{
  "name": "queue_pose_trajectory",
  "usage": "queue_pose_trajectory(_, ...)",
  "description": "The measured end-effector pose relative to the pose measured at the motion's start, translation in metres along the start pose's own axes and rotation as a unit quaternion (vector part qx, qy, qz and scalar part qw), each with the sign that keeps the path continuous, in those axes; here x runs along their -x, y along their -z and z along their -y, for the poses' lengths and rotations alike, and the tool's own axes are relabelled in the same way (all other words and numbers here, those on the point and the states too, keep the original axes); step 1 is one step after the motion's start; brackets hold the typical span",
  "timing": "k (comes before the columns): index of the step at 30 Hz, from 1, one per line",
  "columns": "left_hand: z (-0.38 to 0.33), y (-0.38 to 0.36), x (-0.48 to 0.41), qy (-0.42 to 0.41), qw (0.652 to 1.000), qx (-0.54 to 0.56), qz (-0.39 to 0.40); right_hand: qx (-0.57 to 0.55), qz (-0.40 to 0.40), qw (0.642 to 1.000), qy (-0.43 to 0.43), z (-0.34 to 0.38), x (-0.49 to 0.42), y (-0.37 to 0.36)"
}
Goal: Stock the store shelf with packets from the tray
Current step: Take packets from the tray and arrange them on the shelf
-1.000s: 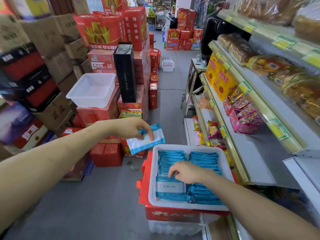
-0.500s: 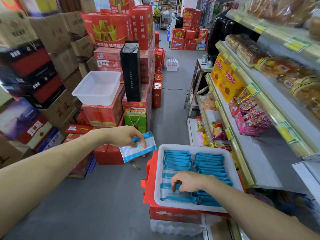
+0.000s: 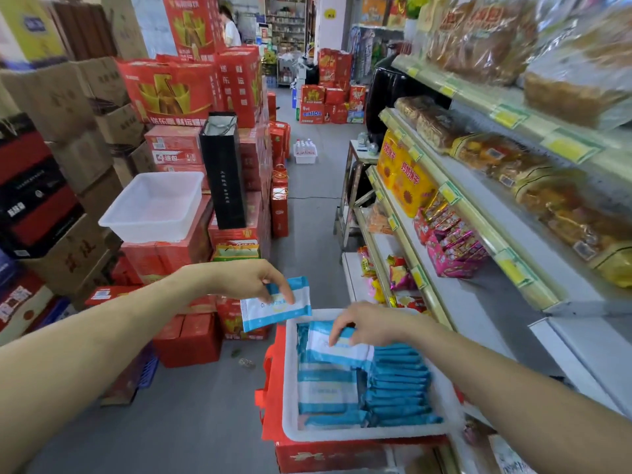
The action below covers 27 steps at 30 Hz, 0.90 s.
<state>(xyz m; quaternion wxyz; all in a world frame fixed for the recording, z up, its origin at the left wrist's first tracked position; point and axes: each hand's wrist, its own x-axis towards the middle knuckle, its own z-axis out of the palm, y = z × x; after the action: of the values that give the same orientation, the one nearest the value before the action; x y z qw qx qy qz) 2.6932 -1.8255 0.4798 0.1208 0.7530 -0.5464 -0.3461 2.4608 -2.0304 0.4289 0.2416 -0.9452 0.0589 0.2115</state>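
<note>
Nearest, right of centre: one white tray [image 3: 290, 388], seated on one red carton [image 3: 325, 453]. Contents: blue-and-white packets [image 3: 396, 388], a dense row standing on edge along the right side, too tightly packed to count, and at least one lying flat on the left side, white panel up.

Hands: two.

Right hand [image 3: 369, 325], over the tray's far half: fingers curled round one held packet [image 3: 337, 352], gripping its far edge. It sits tilted, just above the packed ones, with a white face and blue ends.

Left hand [image 3: 249, 280], just left of the tray's far corner, over the floor: thumb and fingers pinch a second packet [image 3: 273, 311] at its upper edge. It hangs below the fingertips, white centre with a small printed mark and blue bands at both ends.

Right side: store shelf [image 3: 478, 302], its grey board bare beside the tray.

Farther left: one white tub [image 3: 154, 206] on red boxes, and one black bag [image 3: 222, 169] upright beside it.
</note>
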Motion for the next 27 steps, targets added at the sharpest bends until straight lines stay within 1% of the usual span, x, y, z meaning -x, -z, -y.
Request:
queue_pose_trajectory(3, -0.029, 0.034, -0.017, -0.032, 0.999, -0.014, 0.003, 0.008, -0.05, 0.998, -0.027, 0.0, 0.033, 0.07)
queue_pose_trajectory(7, -0.084, 0.092, -0.042, -0.089, 0.994, -0.056, -0.013, 0.091, -0.114, 0.987, -0.069, 0.002, 0.1, 0.164)
queue_pose_trajectory(11, -0.165, 0.149, -0.056, -0.166, 0.98, -0.094, -0.053, 0.129, -0.176, 0.97, -0.11, 0.015, 0.192, 0.245)
queue_pose_trajectory(14, -0.239, 0.182, -0.06, -0.238, 0.962, -0.101, -0.082, 0.147, -0.211, 0.954, -0.152, 0.018, 0.268, 0.285)
queue_pose_trajectory(17, -0.314, 0.202, -0.066, -0.321, 0.939, -0.099, -0.073, 0.123, -0.269, 0.931, -0.214, 0.015, 0.351, 0.303)
queue_pose_trajectory(21, -0.415, 0.202, -0.08, -0.416, 0.898, -0.116, -0.078, 0.11, -0.326, 0.897, -0.278, 0.018, 0.459, 0.298)
queue_pose_trajectory(24, -0.49, 0.183, -0.09, -0.487, 0.867, -0.095, -0.034, 0.109, -0.35, 0.868, -0.335, 0.023, 0.532, 0.277)
queue_pose_trajectory(27, -0.556, 0.153, -0.098, -0.547, 0.83, -0.105, -0.001, 0.076, -0.366, 0.841, -0.391, 0.033, 0.595, 0.246)
